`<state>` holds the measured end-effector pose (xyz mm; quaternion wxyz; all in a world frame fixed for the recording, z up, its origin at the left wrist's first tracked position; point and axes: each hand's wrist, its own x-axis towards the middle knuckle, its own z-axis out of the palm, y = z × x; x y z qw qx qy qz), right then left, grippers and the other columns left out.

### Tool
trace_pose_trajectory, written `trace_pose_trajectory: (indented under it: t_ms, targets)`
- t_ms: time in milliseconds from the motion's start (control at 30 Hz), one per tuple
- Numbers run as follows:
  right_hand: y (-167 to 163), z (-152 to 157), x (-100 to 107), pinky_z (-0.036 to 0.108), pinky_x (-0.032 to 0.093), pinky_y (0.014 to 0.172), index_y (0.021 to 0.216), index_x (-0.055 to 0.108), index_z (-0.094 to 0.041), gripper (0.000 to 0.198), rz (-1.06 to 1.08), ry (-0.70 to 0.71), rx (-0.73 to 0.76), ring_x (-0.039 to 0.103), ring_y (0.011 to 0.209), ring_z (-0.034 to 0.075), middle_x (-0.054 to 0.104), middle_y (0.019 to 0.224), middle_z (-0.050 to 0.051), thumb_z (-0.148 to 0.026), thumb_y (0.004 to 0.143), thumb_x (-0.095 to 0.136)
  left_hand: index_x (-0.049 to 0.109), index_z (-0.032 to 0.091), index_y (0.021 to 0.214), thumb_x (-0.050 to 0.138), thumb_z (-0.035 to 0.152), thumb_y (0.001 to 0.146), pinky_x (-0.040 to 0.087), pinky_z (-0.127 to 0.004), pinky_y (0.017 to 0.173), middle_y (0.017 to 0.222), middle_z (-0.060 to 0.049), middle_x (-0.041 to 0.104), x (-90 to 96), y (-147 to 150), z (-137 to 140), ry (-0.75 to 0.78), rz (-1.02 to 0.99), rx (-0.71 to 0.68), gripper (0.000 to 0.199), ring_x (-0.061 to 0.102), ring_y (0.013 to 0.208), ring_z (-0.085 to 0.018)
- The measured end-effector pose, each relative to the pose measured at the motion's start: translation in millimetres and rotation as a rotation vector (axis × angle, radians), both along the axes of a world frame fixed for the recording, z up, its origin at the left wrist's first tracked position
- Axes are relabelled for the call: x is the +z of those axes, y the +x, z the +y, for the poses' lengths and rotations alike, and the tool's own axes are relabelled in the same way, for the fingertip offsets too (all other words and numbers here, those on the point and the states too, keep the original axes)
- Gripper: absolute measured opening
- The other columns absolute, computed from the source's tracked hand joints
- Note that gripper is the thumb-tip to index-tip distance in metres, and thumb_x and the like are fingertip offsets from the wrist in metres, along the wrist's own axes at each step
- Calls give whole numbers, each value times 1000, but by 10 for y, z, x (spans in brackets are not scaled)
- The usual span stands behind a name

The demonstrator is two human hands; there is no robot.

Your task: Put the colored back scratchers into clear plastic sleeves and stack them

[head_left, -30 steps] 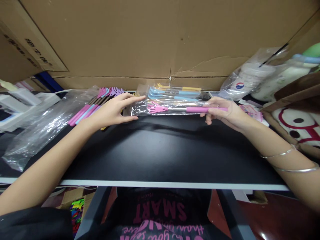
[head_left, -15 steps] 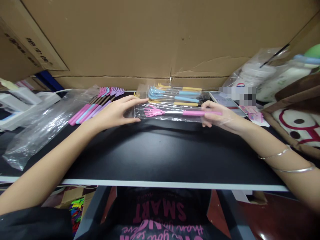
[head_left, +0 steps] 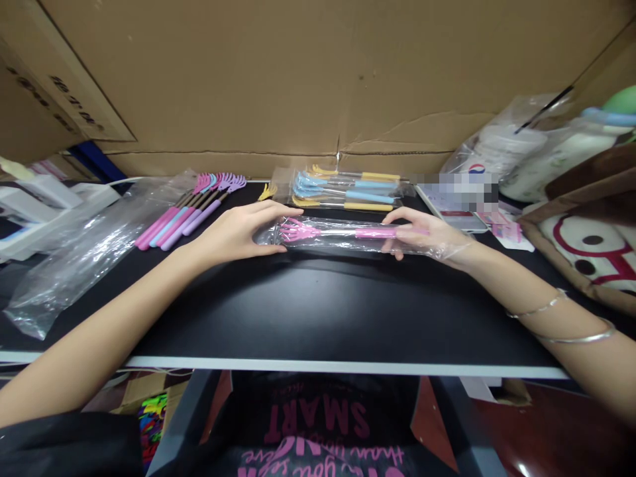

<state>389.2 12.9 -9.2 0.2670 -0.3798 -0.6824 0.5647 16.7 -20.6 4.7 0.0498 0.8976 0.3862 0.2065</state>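
Note:
A pink back scratcher point(head_left: 373, 232) lies level inside a clear plastic sleeve point(head_left: 342, 244), just above the black tabletop. My right hand point(head_left: 417, 235) grips the handle end, with the film stretched over its fingers towards the wrist. My left hand point(head_left: 248, 230) holds the sleeve's left end, thumb below and fingers above, close to the claw-shaped head. Behind them, several bagged back scratchers point(head_left: 368, 197) in blue and yellow lie in a pile. A yellow scratcher head point(head_left: 267, 192) shows beyond my left fingers. Loose pink, blue and purple back scratchers point(head_left: 181, 218) are to the left.
Empty plastic sleeves point(head_left: 94, 252) lie at the left of the black table point(head_left: 318, 305), beside a white stand point(head_left: 50, 212). A cardboard wall point(head_left: 238, 79) closes off the back. At right are a phone point(head_left: 447, 209), a bagged cup point(head_left: 507, 152) and a brown bag point(head_left: 586, 245).
The bagged pink scratcher has shifted slightly left and towards me. My right hand moved left with it, and my left hand now reaches round the sleeve's end.

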Motion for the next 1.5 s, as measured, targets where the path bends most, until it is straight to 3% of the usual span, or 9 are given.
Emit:
trace_pose_trajectory:
  t_ms: [200,400,567,767,900,1133,1367,1500]
  targets:
    - [-34,-55,14,31,46,56,96,58,-26,37,-12,63,-12,56,55,15,62,60,-3,-48,76,81,58,25,143,64,56,91,50,-36,104,135,-9,66,-32,24,-3,-5,-17,-21,61,64,121,-26]
    - [-38,-56,-2,31,45,57,97,59,-24,40,24,65,-11,52,54,15,59,58,-5,-51,77,81,60,28,141,64,58,90,51,-35,96,134,-7,66,-80,23,11,16,9,48,59,65,119,-27]
    - [-3,3,-18,32,49,60,100,64,-23,46,142,1,-30,58,59,15,65,68,-2,-57,74,82,59,31,142,63,60,89,50,-30,85,133,-5,66,-87,0,22,32,39,127,60,67,112,-25]
    - [9,19,23,39,54,72,101,70,-27,37,233,-86,-45,63,69,19,73,87,3,-58,81,71,58,31,143,61,66,87,45,-26,72,117,-5,69,-97,-41,58,58,51,179,66,67,96,-22]
    - [-1,7,29,40,54,75,101,72,-28,33,215,-82,-71,64,72,20,74,91,3,-56,83,69,58,31,142,61,66,88,44,-27,72,117,-5,69,-101,-47,66,60,46,175,65,67,94,-22]
    - [-7,13,-17,36,54,73,102,71,-25,38,243,-60,-49,61,69,17,73,85,3,-58,83,73,59,30,141,61,65,87,48,-29,81,127,-6,68,-94,-29,47,8,46,164,65,67,107,-25]
    - [22,48,-62,35,55,70,105,70,-24,39,197,-5,-127,63,71,17,72,86,4,-57,85,72,59,29,142,58,68,87,47,-33,82,123,-8,68,-98,2,56,46,108,205,68,66,102,-27]
    - [57,90,-101,33,56,71,102,69,-25,36,223,-41,-151,63,69,15,71,85,2,-56,84,74,58,27,143,55,72,88,46,-35,87,122,-9,68,-108,33,45,17,128,191,71,66,103,-29]
